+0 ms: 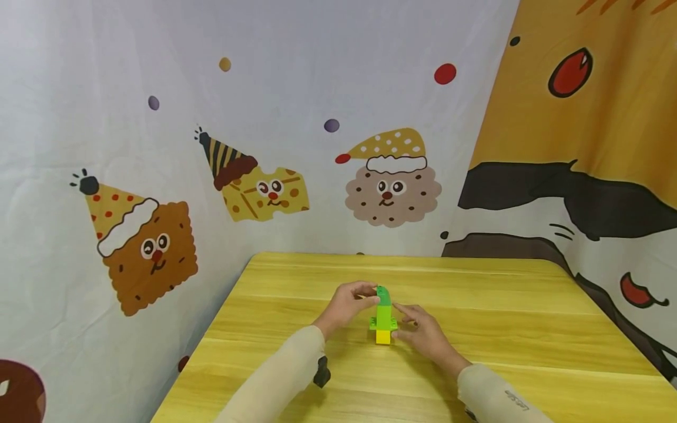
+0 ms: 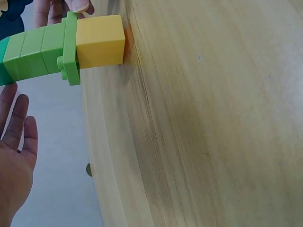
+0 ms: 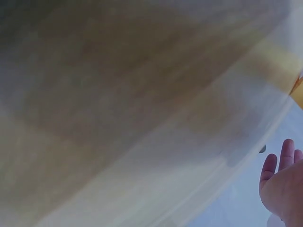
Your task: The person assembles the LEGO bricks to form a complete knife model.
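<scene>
A small tower of toy building bricks stands upright on the table. Its base is a yellow brick (image 1: 383,337), also seen in the left wrist view, where the brick (image 2: 101,41) appears orange-yellow. On it lies a wider light green plate (image 2: 71,49) with studs at its ends, then several stacked light green bricks (image 1: 383,317). A darker green curved brick (image 1: 383,296) tops the tower. My left hand (image 1: 348,304) pinches this top brick with thumb and index finger from the left. My right hand (image 1: 423,333) is at the tower's right side, its thumb at the plate, fingers loosely bent.
The wooden table (image 1: 296,282) has rounded far corners. Behind it hangs a white cloth (image 1: 296,70) printed with cartoon snacks in party hats. An orange patterned cloth (image 1: 629,106) continues it on the right. A black wrist device (image 1: 321,372) sits at the left cuff.
</scene>
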Demonstrator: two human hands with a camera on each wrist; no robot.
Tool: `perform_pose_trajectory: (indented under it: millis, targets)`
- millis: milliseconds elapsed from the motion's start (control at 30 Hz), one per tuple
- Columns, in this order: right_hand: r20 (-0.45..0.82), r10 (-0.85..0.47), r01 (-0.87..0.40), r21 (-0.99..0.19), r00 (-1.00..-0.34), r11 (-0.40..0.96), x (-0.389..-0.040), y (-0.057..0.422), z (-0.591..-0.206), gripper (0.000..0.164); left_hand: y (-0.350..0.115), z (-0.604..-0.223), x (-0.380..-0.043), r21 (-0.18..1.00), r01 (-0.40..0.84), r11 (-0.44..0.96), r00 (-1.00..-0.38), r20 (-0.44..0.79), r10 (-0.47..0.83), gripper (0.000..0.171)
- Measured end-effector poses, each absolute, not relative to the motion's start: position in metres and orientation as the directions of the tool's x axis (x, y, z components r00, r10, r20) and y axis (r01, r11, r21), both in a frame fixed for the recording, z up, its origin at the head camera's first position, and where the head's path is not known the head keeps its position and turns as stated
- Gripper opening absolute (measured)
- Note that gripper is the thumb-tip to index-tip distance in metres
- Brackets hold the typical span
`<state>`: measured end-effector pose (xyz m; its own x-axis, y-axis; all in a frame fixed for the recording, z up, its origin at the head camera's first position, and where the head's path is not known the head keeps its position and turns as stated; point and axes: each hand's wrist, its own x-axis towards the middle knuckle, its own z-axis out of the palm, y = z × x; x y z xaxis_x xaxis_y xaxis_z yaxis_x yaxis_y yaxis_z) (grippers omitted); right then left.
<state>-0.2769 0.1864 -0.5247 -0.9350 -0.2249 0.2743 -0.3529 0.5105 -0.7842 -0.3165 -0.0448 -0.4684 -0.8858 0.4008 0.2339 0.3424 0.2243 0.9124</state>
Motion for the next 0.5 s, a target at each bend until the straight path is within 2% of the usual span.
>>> perform_pose_trajectory:
  millis: [233,500]
  targets:
    - [0.276,-0.235,-0.360,-0.776,-0.932,0.518,-0.2780,0.1843,-0.5270,0.070,-0.0439,-0.4682,-0.3204,0.905,0.331,0.267,-0.897,0.214,0.388,0.040]
    - [0.266,-0.203,-0.335,-0.772,-0.942,0.541,-0.2804,0.1819,-0.5270,0.060,-0.0431,-0.4682,-0.3268,0.909,0.305,0.284,-0.903,0.181,0.391,0.042]
